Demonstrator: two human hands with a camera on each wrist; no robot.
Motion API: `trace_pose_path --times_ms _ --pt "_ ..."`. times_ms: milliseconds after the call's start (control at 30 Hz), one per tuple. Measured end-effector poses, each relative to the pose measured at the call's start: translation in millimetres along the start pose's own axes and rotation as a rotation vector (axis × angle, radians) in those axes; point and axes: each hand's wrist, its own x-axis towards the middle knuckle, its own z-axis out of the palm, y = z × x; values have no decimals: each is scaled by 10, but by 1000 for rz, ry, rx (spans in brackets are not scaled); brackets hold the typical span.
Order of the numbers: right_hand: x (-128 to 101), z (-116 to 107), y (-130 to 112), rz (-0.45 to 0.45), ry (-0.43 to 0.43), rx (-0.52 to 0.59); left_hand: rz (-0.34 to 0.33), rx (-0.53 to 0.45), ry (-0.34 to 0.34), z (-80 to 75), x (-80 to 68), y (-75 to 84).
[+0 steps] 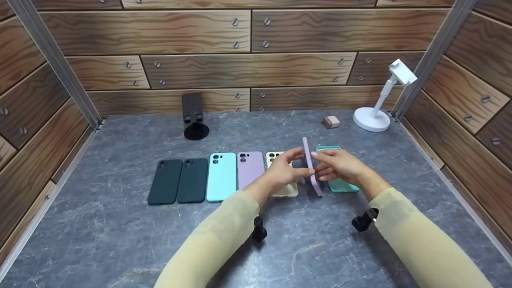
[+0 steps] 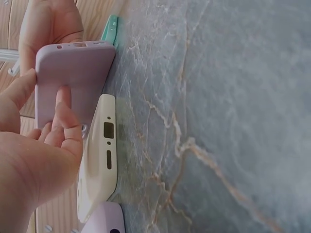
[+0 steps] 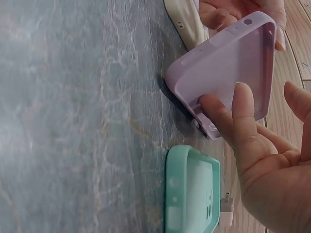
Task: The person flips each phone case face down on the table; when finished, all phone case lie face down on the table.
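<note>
A lilac phone case [image 1: 311,172] stands on edge between the two hands, slightly tilted. Its back faces the left hand [image 1: 280,173], and its hollow inside [image 3: 233,73] faces the right hand [image 1: 343,165]. The left hand grips the case, its thumb against the back and a finger at the upper edge. Inside the case, fingers of the right hand touch its wall while the thumb stays apart. Beneath the left hand lies a cream phone case [image 2: 99,155], partly covered. A mint green phone case [image 3: 192,194], hollow side up, lies under the right hand.
Left of the hands lie another lilac case [image 1: 251,166], a turquoise case [image 1: 222,176] and two dark green cases [image 1: 193,180] in a row. Behind them stand a black phone stand [image 1: 193,110], a small pinkish block [image 1: 331,121] and a white phone stand [image 1: 371,119].
</note>
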Motion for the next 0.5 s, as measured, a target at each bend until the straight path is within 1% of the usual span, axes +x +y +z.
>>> trace_pose_path --times_ms 233,400,500 --pt "-6 41 11 1 -27 13 -3 20 -29 11 -32 -20" --pt "-10 58 10 -18 -55 5 5 10 -64 18 -59 -16" --pt "-6 71 0 -26 -74 10 6 6 -71 18 -70 -10"
